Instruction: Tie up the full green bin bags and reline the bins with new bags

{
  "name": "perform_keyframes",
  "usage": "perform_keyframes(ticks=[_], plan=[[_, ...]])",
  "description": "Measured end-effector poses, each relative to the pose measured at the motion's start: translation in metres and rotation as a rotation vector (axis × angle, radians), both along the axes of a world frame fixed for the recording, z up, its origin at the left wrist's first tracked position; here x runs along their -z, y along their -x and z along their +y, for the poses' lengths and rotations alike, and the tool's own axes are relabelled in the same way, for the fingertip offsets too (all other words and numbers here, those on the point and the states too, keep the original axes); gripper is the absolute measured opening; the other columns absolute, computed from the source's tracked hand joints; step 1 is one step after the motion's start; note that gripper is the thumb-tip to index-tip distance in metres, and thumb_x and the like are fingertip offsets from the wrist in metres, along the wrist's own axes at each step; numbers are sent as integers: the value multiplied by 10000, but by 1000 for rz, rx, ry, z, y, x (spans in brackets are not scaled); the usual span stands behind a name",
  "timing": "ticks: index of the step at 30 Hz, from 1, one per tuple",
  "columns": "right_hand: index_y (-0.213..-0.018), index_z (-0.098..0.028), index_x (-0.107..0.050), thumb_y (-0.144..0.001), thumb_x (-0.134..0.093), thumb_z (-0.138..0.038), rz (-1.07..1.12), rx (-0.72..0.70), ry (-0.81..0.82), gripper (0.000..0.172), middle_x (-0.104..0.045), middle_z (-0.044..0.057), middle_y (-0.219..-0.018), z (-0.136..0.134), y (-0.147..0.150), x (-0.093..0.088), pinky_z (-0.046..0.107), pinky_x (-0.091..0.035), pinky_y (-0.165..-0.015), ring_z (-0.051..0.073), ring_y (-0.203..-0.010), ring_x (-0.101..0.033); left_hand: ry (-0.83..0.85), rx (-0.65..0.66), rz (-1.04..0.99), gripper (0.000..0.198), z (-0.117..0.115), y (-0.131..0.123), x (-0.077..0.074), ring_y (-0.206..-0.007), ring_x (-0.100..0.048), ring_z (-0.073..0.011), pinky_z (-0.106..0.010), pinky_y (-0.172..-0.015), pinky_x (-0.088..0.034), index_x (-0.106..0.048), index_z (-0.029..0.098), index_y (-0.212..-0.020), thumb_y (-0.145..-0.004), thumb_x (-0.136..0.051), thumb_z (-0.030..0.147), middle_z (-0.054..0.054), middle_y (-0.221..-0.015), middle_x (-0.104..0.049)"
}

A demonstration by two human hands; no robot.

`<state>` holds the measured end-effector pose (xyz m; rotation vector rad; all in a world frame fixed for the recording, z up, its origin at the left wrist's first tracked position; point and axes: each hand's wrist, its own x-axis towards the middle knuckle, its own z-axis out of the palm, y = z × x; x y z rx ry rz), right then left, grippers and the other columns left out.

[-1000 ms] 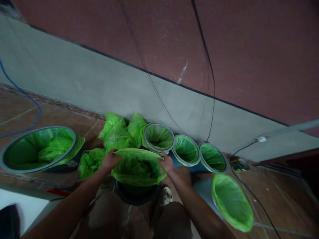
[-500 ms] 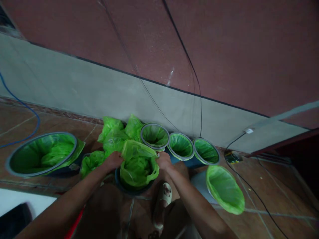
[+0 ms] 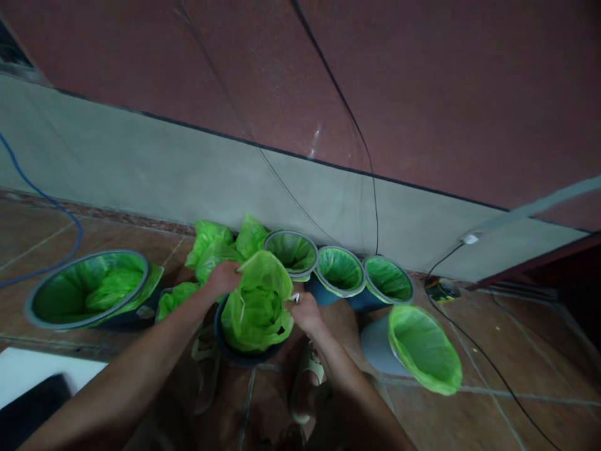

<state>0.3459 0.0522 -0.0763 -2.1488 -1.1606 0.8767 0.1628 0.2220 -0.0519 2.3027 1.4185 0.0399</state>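
A green plastic bag [image 3: 256, 307] rises out of a dark blue bin [image 3: 244, 358] between my feet, its mouth spread and crumpled green plastic inside it. My left hand [image 3: 224, 277] is closed on the bag's upper left edge. On the other side my right hand [image 3: 303, 311] pinches the right edge, with a small white bit showing at the fingers. Close behind my left hand, filled green bags [image 3: 213, 247] lean by the wall, and another green bag [image 3: 177, 299] sits left of the bin.
Several bins lined with green bags stand along the wall, such as a grey-rimmed bin [image 3: 292, 252]. A large bin [image 3: 87, 291] is at left; a grey bin [image 3: 382, 344] lies tipped at right. A black cable [image 3: 488, 369] and a blue hose [image 3: 56, 203] cross the floor.
Both hands have lifted the bag's edges a little higher. The bag's far edge now stands up taller and its mouth is narrower. The view has shifted slightly.
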Motion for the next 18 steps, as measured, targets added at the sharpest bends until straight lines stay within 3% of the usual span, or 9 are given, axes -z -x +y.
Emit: perform_keyframes(ticks=[3, 6, 9, 13, 18], plan=[[-697, -141, -689, -738, -607, -179, 173, -72, 75, 99, -619, -25, -567, -1, 4, 5, 165, -388, -478, 93, -499, -554, -44, -95, 31, 278, 1, 4, 6, -800, -650, -202, -260, -688, -449, -700, 155, -843, -831, -429, 215, -69, -778, -694], [-712, -156, -693, -738, -601, -169, 172, -187, 227, 96, -614, -24, -534, -2, 8, 5, 166, -414, -453, 103, -462, -573, -20, -168, 75, 337, -1, 5, 18, -786, -659, -208, -259, -660, -446, -700, 148, -878, -882, -386, 272, -85, -792, -696], [-753, -162, -723, -754, -598, -149, -61, -265, 324, 125, -693, 32, -627, -1, 8, 0, 207, -474, -546, 162, -611, -669, 43, -117, 114, 317, -5, 0, 32, -848, -665, -229, -276, -707, -461, -708, 166, -854, -880, -419, 296, -89, -831, -708], [-857, -168, -751, -801, -626, -220, -361, -295, 357, 147, -752, 112, -938, 1, 3, -3, 301, -510, -772, 268, -955, -696, 39, -14, 145, 268, -16, -11, 46, -942, -648, -236, -300, -795, -473, -706, 183, -889, -866, -450, 259, -84, -928, -716], [-1051, -168, -712, -883, -566, -352, -479, -279, 377, 289, -730, 140, -1046, 0, -2, 0, 342, -497, -843, 299, -1049, -668, 90, 77, 157, 294, -21, -14, 49, -933, -650, -227, -309, -797, -488, -703, 190, -931, -879, -427, 279, -71, -935, -710]])
